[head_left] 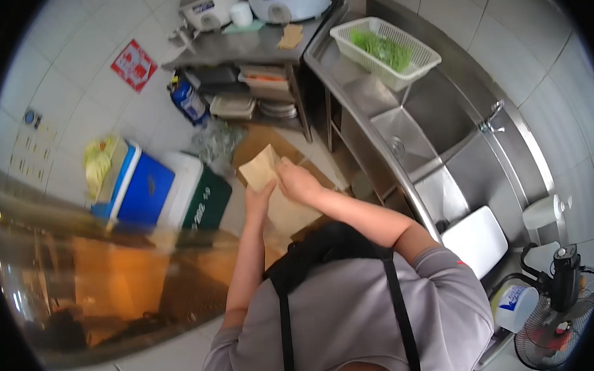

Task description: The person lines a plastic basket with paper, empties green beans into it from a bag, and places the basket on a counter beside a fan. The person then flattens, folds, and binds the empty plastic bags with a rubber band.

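A folded tan sheet [258, 169], paper or cloth I cannot tell, is held up in front of my body. My left hand [261, 197] grips its lower edge from below. My right hand [298, 180] is closed at its right side, the fingertips partly hidden. Beneath the hands, a wider tan surface [292, 212] shows, with brown cardboard [254, 139] lying behind it.
Steel sinks [402, 143] run along the right, with a white basket [346, 38] of green leaves [384, 50]. A blue cooler box [143, 190] and a green-and-white one [207, 193] stand left. A steel table [236, 46] bearing cookers is at the back. A fan [556, 326] stands lower right.
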Tool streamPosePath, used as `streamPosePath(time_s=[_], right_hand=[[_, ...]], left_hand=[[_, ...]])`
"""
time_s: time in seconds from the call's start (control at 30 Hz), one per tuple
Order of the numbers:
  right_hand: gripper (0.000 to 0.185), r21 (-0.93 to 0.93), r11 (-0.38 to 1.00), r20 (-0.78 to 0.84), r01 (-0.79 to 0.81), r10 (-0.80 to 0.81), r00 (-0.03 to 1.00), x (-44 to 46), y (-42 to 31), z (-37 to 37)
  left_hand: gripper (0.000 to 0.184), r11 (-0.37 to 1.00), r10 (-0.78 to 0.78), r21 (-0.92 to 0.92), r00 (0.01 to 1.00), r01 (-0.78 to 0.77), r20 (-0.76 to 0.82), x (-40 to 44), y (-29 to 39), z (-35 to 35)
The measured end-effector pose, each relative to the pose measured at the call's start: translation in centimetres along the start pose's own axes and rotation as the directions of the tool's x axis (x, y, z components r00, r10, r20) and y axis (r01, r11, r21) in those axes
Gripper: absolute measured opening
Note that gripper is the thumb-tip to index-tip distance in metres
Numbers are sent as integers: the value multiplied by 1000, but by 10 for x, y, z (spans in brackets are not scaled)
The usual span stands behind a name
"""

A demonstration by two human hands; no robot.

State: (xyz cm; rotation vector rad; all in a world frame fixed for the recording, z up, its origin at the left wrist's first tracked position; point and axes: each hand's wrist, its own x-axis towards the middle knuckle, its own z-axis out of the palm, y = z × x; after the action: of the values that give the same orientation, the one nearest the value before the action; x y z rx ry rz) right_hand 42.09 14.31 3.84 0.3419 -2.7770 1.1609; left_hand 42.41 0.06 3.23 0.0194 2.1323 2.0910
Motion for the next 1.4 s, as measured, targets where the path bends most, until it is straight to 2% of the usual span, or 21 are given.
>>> streamPosePath(time_s=[0.03, 0.07, 0.1, 0.13, 0.2, 0.27, 0.33, 0.37, 0.43, 0.47, 0.6, 0.67, 0.73, 0.77, 0.87, 1.0, 1.13, 1.2, 1.27, 1.3, 1.4], right_hand=[[38, 23, 997, -36, 80, -79, 996, 26, 4, -6], [39, 47, 988, -66, 150, -147, 987, 47, 9, -11], [46, 378, 925, 67, 50, -82, 994, 71, 16, -26], [44, 564, 817, 134, -116, 48, 990, 88, 21, -47], [43, 489, 872, -191, -10, 118, 975, 125, 65, -72], [42, 306, 952, -358, 15, 100, 928, 157, 113, -121], [39, 198, 968, -467, -153, 230, 854, 188, 175, -173], [36, 181, 972, -560, -148, 226, 797, 206, 228, -193], [34, -65, 927, -681, -368, 229, 696, 229, 285, -247], [34, -152, 877, -728, -455, 213, 652, 236, 309, -263], [32, -210, 562, -838, -800, 317, 443, 271, 381, -282], [28, -258, 458, -574, -851, 635, 517, 281, 397, -297], [25, -152, 503, -579, -851, 652, 489, 293, 413, -314], [23, -107, 508, -567, -855, 675, 472, 289, 421, -315], [20, 218, 784, -744, -582, 519, 421, 276, 447, -332], [19, 516, 822, -731, -240, 569, 377, 274, 424, -373], [19, 375, 925, -845, -58, 367, 388, 304, 310, -399], [18, 288, 956, -877, -60, 288, 386, 319, 265, -404], [17, 261, 959, -896, 116, 195, 399, 339, 230, -405], [17, 250, 946, -901, 207, 149, 408, 351, 216, -399], [17, 308, 903, -899, 299, 173, 403, 383, 180, -372]], left_hand=[[34, 998, 21, 57, 998, -17, -67, 27, 1, -6], [33, 1000, 4, -26, 999, -5, -52, 55, 2, -14], [32, 993, -28, -111, 999, 24, -34, 80, 2, -24], [31, 978, -70, -196, 997, 66, -15, 98, 5, -30], [30, 957, -38, -289, 997, 17, -65, 131, 15, -40], [34, 939, -46, -343, 998, 27, -47, 163, 20, -60], [37, 930, -86, -367, 989, 37, -119, 197, 12, -88], [36, 903, -111, -428, 975, 19, -192, 202, 25, -90], [38, 924, -163, -380, 941, 40, -298, 226, 31, -116], [39, 933, -120, -360, 918, -27, -379, 230, 42, -122], [45, 923, -31, -340, 844, -181, -535, 266, 63, -161], [44, 901, 39, -319, 788, -294, -615, 283, 70, -177], [42, 874, 31, -371, 800, -312, -599, 295, 90, -173], [42, 882, 54, -324, 758, -341, -650, 302, 96, -169], [42, 897, 66, -256, 682, -360, -728, 318, 103, -172], [45, 907, 38, -259, 677, -332, -735, 352, 125, -177], [49, 875, 154, -220, 678, -432, -719, 399, 153, -190], [50, 864, 210, -190, 676, -467, -706, 423, 170, -182], [49, 857, 273, -126, 647, -500, -712, 443, 186, -165], [45, 901, 271, -31, 617, -433, -739, 453, 185, -166], [38, 893, 359, 60, 625, -447, -693, 472, 190, -133]])
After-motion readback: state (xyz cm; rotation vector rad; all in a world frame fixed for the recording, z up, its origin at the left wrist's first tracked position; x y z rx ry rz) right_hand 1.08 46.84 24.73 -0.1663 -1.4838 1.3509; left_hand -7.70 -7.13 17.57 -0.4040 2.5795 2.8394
